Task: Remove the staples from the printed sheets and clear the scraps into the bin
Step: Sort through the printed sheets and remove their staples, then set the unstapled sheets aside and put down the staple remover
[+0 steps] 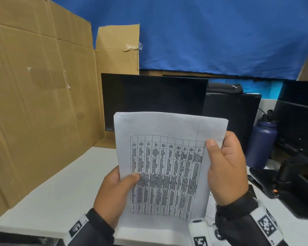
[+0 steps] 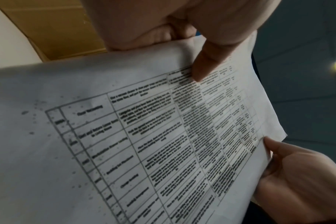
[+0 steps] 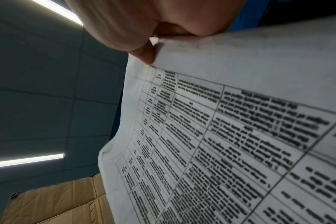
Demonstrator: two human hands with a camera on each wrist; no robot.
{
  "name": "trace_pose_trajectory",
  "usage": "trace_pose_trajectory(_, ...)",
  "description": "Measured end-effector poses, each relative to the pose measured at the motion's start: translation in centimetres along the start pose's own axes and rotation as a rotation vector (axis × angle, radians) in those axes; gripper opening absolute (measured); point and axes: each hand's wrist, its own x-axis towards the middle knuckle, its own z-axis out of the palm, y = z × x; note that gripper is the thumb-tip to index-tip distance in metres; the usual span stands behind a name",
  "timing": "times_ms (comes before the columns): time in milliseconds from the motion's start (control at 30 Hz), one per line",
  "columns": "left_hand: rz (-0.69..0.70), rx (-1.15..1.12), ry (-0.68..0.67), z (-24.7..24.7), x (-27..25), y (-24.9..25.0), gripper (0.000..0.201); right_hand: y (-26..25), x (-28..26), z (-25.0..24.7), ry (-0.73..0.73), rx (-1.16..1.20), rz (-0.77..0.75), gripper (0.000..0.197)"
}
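Held up in the air over the white desk [image 1: 48, 197]: printed sheets [image 1: 169, 167], light and bendy. Pinched by left hand [image 1: 114, 194] and right hand [image 1: 228, 167] at the side edges. Probably best gripped there.

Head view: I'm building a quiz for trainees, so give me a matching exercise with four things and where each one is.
Things:
1. printed sheets
2. monitor
3. water bottle
4. cardboard

Places:
A. far left, standing upright
B. held up in both hands
C. right, on the table
D. straight behind the sheets

Pairs: 1-B, 2-D, 3-C, 4-A
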Motion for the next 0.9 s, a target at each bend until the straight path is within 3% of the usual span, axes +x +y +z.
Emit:
trace_pose_trajectory(100,0.004,0.078,-0.049,-0.1,-0.1,-0.2,0.025,0.0,-0.1,0.1,0.018,-0.036,-0.003,0.024)
trace_pose_trajectory(200,0.101,0.252,0.011,0.2,0.0,-0.8,0.008,-0.4,0.0,0.4,0.031,-0.05,-0.008,0.027)
trace_pose_trajectory(300,0.18,0.292,0.08,0.6,0.2,0.1,0.01,-1.4,1.2,0.0,-0.018,-0.041,-0.077,0.028)
trace_pose_trajectory(367,0.204,0.282,0.093,0.3,0.7,1.4,0.011,-1.9,2.8,-1.0,-0.129,-0.036,-0.091,0.026)
trace_pose_trajectory(433,0.194,0.293,0.069,-0.6,1.3,2.6,0.012,-1.6,4.5,-2.7,-0.314,-0.03,-0.005,0.019)
trace_pose_trajectory(500,0.142,0.303,0.024,-1.9,1.6,3.0,0.015,-0.3,6.0,-5.1,-0.393,-0.197,0.08,0.005)
trace_pose_trajectory(633,0.023,0.364,0.036,-3.7,1.0,1.9,0.008,6.9,9.3,-12.1,-0.267,-0.718,0.367,0.017)
trace_pose_trajectory(733,-0.045,0.427,0.084,-4.5,0.5,0.1,0.012,14.3,10.7,-17.4,-0.381,-1.174,0.64,0.035)
trace_pose_trajectory(900,-0.091,0.495,0.098,-4.3,0.1,-1.4,0.019,21.3,10.3,-20.4,-0.423,-1.339,0.763,0.055)
